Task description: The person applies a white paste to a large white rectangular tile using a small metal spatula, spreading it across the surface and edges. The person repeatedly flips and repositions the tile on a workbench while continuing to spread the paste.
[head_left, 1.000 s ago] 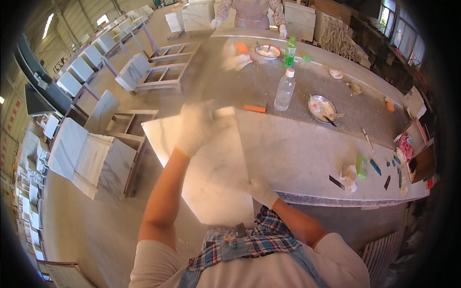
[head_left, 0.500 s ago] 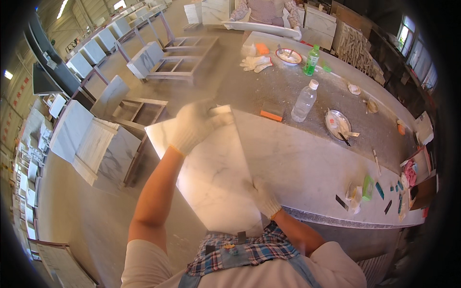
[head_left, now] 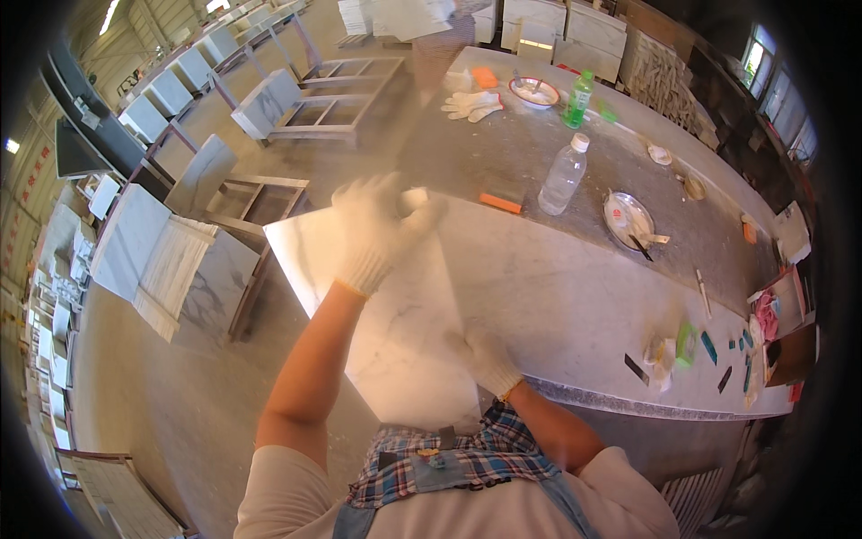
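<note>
A white marble slab (head_left: 409,341) with faint grey veins lies in front of my waist, its right side against the stone-topped workbench (head_left: 557,296). My left hand (head_left: 373,229), in a pale knit glove, lies over the slab near its far edge, fingers stretched forward and thumb out to the right; motion smears it slightly. My right hand (head_left: 488,359), gloved too, holds the slab's right edge close to my body. Its fingertips are blurred, and whatever lies under the slab is hidden.
On the bench are an orange-edged block (head_left: 501,203), a clear bottle (head_left: 563,175), a green bottle (head_left: 578,101), a metal plate (head_left: 628,222), a bowl (head_left: 534,92) and spare gloves (head_left: 472,106). Small dark strips lie at right. Marble pieces (head_left: 175,260) and wooden frames (head_left: 310,126) stand left.
My left hand has shifted right over the slab, its fingers spreading. My right hand stays at the edge. A person beyond the bench has moved left with a pale panel.
</note>
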Demonstrator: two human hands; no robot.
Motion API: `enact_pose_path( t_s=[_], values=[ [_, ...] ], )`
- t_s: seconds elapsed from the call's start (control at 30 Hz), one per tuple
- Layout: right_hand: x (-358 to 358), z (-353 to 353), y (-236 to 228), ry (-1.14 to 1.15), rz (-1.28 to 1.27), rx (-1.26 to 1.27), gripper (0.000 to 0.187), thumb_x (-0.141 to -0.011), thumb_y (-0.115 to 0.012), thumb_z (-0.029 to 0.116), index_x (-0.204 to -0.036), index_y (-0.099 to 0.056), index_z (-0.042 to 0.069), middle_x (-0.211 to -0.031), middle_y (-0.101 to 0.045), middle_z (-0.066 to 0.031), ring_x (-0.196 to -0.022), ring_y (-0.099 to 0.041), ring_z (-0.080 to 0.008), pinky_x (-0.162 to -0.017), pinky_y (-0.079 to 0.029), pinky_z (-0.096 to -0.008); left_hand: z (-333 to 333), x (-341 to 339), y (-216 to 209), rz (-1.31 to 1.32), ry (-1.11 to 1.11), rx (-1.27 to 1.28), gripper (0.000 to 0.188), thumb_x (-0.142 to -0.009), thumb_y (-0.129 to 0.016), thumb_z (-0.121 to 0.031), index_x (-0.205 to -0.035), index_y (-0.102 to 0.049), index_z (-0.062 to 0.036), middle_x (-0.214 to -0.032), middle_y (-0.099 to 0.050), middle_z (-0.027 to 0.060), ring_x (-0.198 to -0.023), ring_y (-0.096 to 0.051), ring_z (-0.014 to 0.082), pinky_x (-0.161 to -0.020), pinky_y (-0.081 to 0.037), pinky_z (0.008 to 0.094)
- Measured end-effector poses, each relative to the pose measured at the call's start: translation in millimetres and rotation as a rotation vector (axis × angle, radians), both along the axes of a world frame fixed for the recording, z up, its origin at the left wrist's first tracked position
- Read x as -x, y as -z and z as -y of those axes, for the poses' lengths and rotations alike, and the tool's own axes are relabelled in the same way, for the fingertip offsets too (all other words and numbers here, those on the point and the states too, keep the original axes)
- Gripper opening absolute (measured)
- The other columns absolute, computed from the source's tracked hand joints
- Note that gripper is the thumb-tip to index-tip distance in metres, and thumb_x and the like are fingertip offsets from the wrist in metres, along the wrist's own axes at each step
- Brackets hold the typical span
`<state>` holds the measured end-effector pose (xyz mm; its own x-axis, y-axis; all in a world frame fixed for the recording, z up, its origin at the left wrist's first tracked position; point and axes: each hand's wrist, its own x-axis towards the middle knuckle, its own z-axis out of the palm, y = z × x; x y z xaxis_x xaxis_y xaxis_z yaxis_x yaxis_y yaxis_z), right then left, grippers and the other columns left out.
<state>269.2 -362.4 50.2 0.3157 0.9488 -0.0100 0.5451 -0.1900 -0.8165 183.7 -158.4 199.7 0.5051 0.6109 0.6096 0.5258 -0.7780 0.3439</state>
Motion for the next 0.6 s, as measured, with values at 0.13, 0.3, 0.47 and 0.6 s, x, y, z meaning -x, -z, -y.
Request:
enact_pose_path(
  t_s=[0.13,0.3,0.47,0.6],
  values=[
    [-1.3,2.1,-10.7,-0.037,-0.019,0.142,0.053,-0.1,-0.055,0.046,-0.095,-0.067,-0.005,-0.086,-0.066,-0.0265,-0.078,-0.064,-0.0393,-0.075,-0.049,-0.0463,3.8,-0.7,-2.2,0.025,-0.028,-0.017,0.037,-0.077,-0.073,-0.04,-0.075,-0.067,-0.0038,-0.073,-0.066,0.0162,-0.076,-0.062,0.0365,-0.076,-0.047,0.0461],
    [-28.2,6.3,-0.9,-0.07,-0.032,-0.104,0.045,-0.099,-0.058,0.042,-0.115,-0.066,0.001,-0.11,-0.068,-0.0253,-0.104,-0.064,-0.0393,-0.092,-0.049,-0.0458,6.5,-5.0,3.9,0.115,-0.076,-0.101,0.034,-0.084,-0.071,-0.028,-0.071,-0.058,0.0004,-0.067,-0.06,0.0217,-0.061,-0.058,0.0416,-0.059,-0.044,0.0489],
    [-152.0,25.1,8.9,0.543,0.13,-0.155,0.034,-0.1,-0.058,0.029,-0.119,-0.067,0.003,-0.122,-0.068,-0.0184,-0.115,-0.062,-0.0346,-0.099,-0.047,-0.0417,9.3,-10.6,14.2,0.055,-0.167,-0.156,0.033,-0.084,-0.067,-0.038,-0.088,-0.069,-0.0048,-0.089,-0.068,0.0159,-0.091,-0.061,0.0383,-0.089,-0.045,0.0496],
    [-255.4,55.3,-26.9,0.745,0.69,-0.276,0.027,-0.096,-0.059,0.029,-0.114,-0.072,0.015,-0.115,-0.071,-0.0183,-0.104,-0.067,-0.0372,-0.093,-0.05,-0.0521,17.8,-14.0,13.7,0.119,-0.221,-0.196,0.035,-0.082,-0.071,-0.037,-0.094,-0.069,-0.0046,-0.097,-0.069,0.013,-0.099,-0.059,0.0367,-0.095,-0.044,0.0471]
  ],
)
